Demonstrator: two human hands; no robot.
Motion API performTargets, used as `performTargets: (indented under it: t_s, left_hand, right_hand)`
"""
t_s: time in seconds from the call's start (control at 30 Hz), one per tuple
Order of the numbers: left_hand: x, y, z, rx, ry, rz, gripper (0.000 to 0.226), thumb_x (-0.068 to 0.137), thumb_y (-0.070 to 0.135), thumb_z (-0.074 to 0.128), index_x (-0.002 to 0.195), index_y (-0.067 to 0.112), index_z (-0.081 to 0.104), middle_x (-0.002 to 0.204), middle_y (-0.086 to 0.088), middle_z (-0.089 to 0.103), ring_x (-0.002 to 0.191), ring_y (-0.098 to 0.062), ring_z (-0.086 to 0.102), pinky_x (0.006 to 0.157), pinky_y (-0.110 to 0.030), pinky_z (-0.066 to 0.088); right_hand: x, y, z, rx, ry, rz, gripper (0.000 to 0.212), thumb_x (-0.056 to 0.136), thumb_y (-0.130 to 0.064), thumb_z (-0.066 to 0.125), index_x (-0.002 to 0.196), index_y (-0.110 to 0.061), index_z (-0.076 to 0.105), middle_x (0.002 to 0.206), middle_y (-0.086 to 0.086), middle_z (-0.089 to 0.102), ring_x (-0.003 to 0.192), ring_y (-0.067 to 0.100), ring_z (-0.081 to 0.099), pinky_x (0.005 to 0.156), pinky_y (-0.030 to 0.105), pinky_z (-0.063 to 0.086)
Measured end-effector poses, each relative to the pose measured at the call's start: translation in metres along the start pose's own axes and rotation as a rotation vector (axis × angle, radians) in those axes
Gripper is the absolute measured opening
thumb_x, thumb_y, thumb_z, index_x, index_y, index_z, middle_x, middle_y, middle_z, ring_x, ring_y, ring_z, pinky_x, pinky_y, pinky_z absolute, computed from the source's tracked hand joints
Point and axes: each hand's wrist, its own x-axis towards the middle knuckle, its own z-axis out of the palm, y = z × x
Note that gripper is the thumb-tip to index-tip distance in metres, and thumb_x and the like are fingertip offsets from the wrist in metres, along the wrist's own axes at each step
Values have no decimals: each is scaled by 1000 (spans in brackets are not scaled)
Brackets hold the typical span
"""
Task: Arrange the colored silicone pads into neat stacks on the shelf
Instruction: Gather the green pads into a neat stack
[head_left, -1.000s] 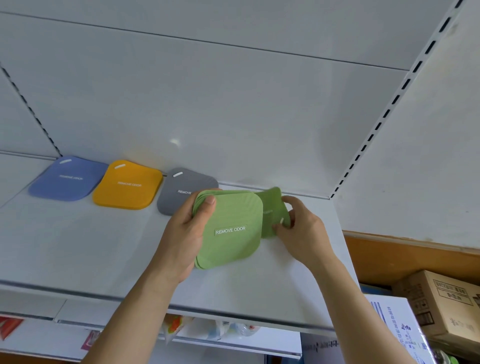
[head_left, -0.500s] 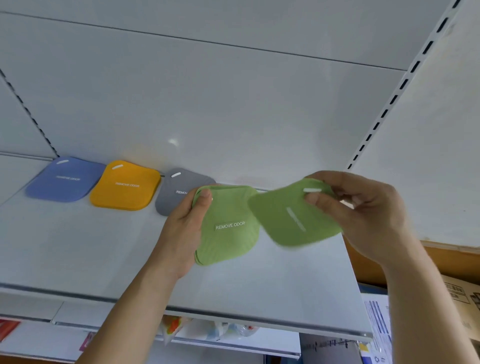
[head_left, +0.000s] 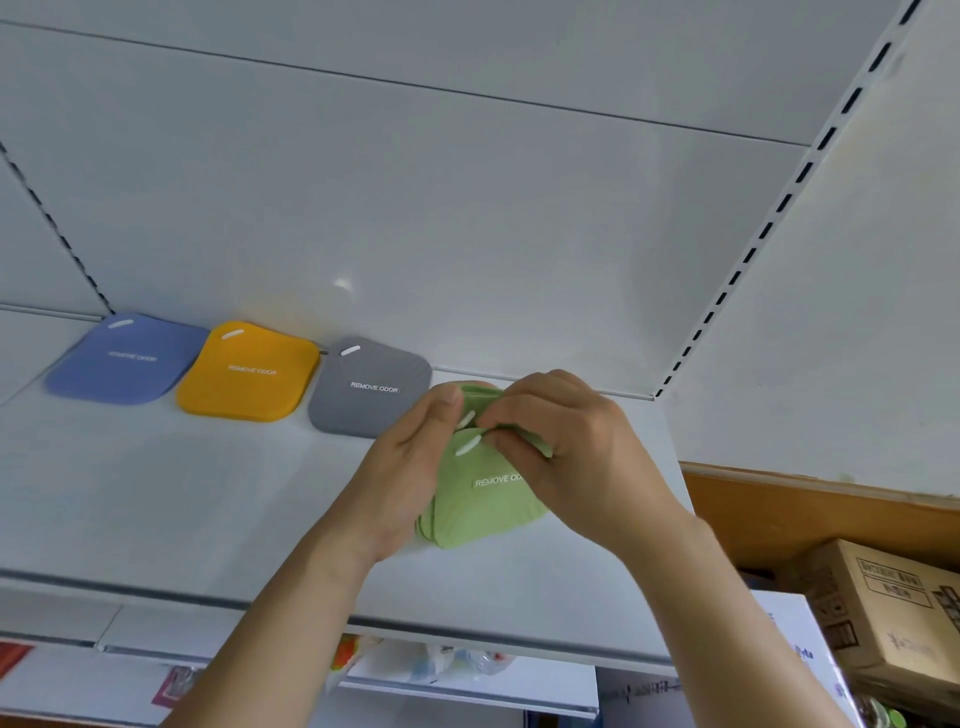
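Observation:
A stack of green silicone pads marked "REMOVE ODOR" is held just above the white shelf, right of centre. My left hand grips the stack's left edge, thumb near the top corner. My right hand pinches the top green pad at its upper corner, by the white slots. Along the back of the shelf lie a blue pad, a yellow pad and a grey pad, side by side in a row. The lower green pads are mostly hidden under the top one.
A slotted upright marks the shelf's right end. A cardboard box stands at the lower right, beyond the shelf. Packaged goods show on a lower shelf below the front edge.
My right hand has brought the single green pad back from the right and laid it on top of the stack held in my left hand. The stack has shifted a little to the right.

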Motion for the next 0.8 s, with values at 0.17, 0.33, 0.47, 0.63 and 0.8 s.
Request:
performTargets:
  t_s: [0.17, 0.33, 0.47, 0.63, 0.8]
  left_hand:
    - [2, -9, -8, -29, -42, -19, 68, 89, 78, 53, 138, 32, 66, 136, 11, 70, 131, -9, 62, 119, -45, 42]
    - [2, -8, -7, 93, -146, 106, 57, 89, 69, 64, 130, 29, 66, 128, 0, 73, 124, -21, 67, 110, -53, 49]
    - [5, -14, -7, 143, -77, 181, 31, 97, 38, 67, 126, 26, 67, 123, 1, 75, 121, -20, 68, 111, -53, 48]
    - [4, -19, -8, 228, -77, 247, 35, 96, 39, 65, 131, 35, 62, 124, 12, 73, 121, -7, 66, 104, -27, 50]
    - [7, -24, -1, 303, 12, 282, 29, 93, 48, 68, 118, 33, 62, 109, 16, 74, 106, -3, 69, 88, -17, 50]
  right_hand:
    - [-4, 3, 13, 10, 100, 57, 12, 89, -9, 76, 99, -15, 75, 93, -4, 68, 87, 21, 62, 74, 36, 52]
    - [-8, 3, 19, -30, 211, 127, 17, 86, -16, 79, 102, -14, 74, 100, -5, 66, 95, 21, 59, 77, 32, 52]
    - [-21, 9, 24, 63, 146, 476, 59, 85, -50, 75, 135, -24, 57, 130, -11, 54, 120, 8, 55, 96, 24, 47]
    - [-52, 7, 29, 705, 9, 809, 24, 94, -30, 73, 117, -27, 68, 108, -9, 77, 101, 11, 72, 89, 40, 56]
    - [-58, 1, 36, 525, 238, 786, 7, 96, -20, 69, 100, -24, 67, 91, -9, 75, 85, 10, 70, 76, 33, 56]
